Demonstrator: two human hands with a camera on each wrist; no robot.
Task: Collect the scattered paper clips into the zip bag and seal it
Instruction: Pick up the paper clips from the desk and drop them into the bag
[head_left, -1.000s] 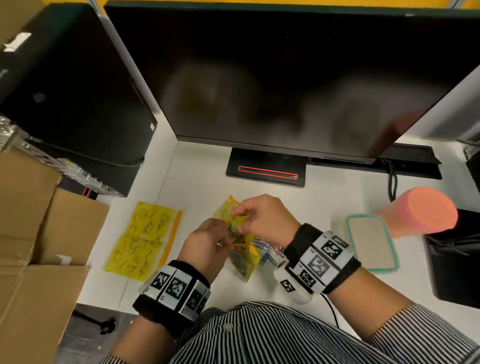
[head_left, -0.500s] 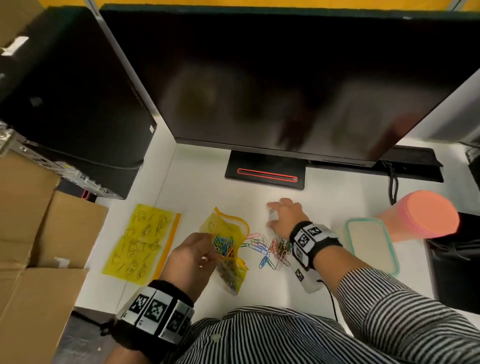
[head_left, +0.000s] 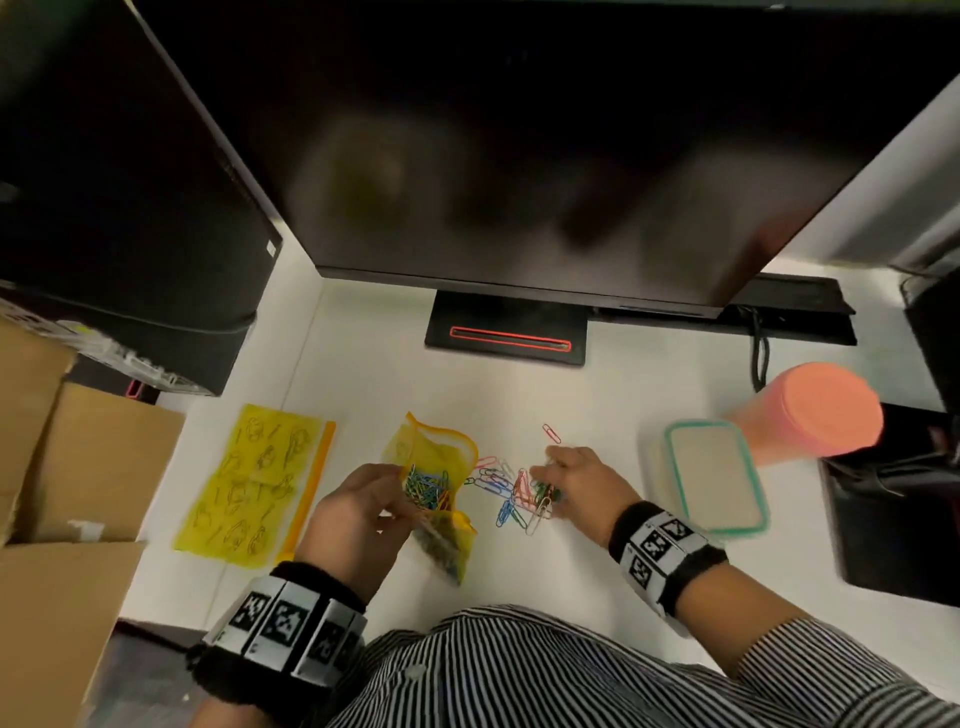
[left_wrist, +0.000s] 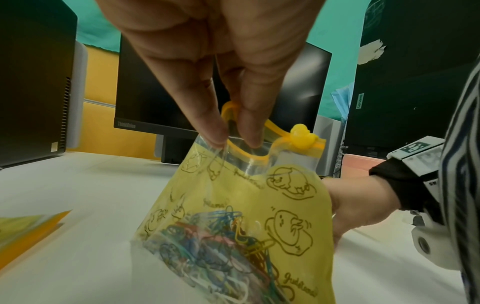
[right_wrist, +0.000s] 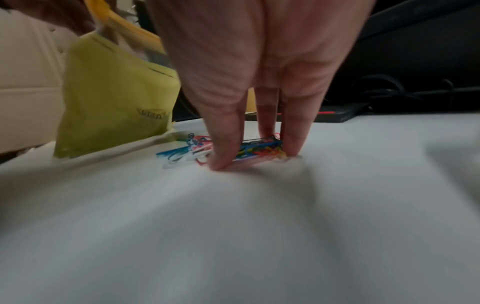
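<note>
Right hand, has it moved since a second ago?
Yes. The right hand left the bag and went right, toward the lidded container, now on the loose clips.

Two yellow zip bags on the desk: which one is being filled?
The open yellow printed zip bag the left hand pinches, with coloured paper clips inside. The other yellow bag lies flat, untouched, farther left.

Zip bag (head_left: 434, 470): thin glossy yellow plastic film, clear band at the mouth, crinkled. Paper clips (head_left: 511, 493): smooth colour-coated wire. Tabletop (head_left: 374, 384): smooth matt white. Cardboard boxes (head_left: 67, 467) at left edge: matt brown.
</note>
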